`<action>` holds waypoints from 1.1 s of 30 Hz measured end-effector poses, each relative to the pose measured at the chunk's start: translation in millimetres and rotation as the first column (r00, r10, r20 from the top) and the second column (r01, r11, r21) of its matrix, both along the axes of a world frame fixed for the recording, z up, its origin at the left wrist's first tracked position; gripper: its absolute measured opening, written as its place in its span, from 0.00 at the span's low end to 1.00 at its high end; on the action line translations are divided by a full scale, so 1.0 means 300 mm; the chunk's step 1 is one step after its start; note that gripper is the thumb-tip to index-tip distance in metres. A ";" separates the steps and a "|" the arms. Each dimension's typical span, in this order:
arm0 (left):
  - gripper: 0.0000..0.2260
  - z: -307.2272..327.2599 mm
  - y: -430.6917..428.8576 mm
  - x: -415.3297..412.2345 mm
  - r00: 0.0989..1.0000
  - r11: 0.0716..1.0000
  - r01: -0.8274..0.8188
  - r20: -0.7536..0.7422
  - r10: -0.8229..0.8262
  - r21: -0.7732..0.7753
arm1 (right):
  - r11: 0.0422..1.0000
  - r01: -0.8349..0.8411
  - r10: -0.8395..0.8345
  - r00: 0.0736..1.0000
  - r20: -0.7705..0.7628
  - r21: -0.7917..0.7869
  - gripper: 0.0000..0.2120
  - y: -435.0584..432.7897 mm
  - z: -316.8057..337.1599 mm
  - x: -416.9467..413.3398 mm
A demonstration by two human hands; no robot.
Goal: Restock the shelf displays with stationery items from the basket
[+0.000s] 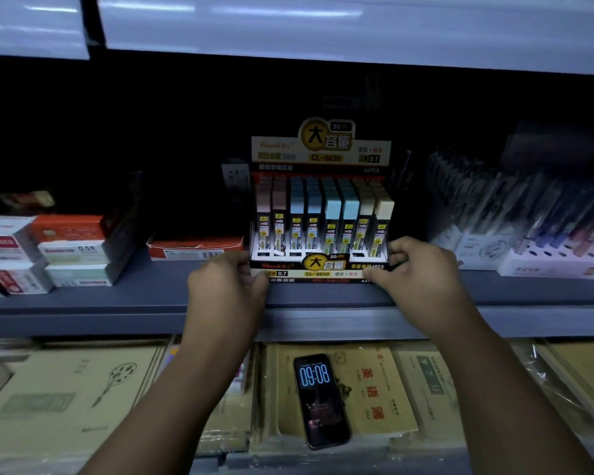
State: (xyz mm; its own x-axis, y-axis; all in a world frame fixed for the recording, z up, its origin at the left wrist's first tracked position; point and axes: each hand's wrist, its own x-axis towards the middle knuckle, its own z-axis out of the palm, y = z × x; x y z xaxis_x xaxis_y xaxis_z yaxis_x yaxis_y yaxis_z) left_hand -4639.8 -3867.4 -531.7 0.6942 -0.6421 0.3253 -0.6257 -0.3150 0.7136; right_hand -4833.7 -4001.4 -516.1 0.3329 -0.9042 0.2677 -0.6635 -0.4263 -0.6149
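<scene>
The lead refill display box (323,214) sits on the grey shelf (83,303), close to the front edge and near the middle. The left hand (227,282) holds its front left corner. The right hand (422,269) holds its front right corner. The fingers (396,250) of both hands are curled tight on the low front wall of the box.

The step looks like setting this box in its spot. To do it well, push the same with both hands, so the box slides straight back and does not turn. Go slow, so the little lead cases (333,214) standing in rows do not tip. Stop when the front of the box lines up with the things beside it.

On the left, a flat red box (196,250) lies just beside it, and more small boxes (72,248) are stacked toward the left end. On the right there is a gap, then a pen stand (528,241). Behind the box the shelf is very dark, so there may be room at the back, but I cannot tell. Below the shelf edge, a phone (319,399) lies on the notebooks (374,389). The basket is not in view.
</scene>
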 end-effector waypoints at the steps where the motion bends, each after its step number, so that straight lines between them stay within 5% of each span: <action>1: 0.16 0.005 -0.009 -0.007 1.000 1.000 0.011 -0.026 -0.012 -0.010 | 1.000 0.017 -0.017 1.000 0.006 -0.002 0.17 -0.014 0.000 0.007; 19: 0.24 -0.008 -0.120 0.014 0.996 0.998 0.062 -0.064 -0.061 0.007 | 0.985 0.175 -0.174 0.978 0.117 0.004 0.16 -0.114 -0.046 0.106; 33: 0.25 -0.033 -0.105 0.047 0.985 0.988 0.155 -0.080 -0.154 0.003 | 0.996 0.081 -0.084 0.992 0.091 0.032 0.27 -0.076 -0.058 0.081</action>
State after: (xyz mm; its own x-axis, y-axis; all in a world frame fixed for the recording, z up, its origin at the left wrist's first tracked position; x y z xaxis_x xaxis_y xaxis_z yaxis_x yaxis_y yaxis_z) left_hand -4625.6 -3898.8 -541.6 0.6098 -0.7462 0.2669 -0.6092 -0.2260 0.7601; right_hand -4809.5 -4024.2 -533.3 0.2322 -0.9351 0.2679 -0.6355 -0.3543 -0.6860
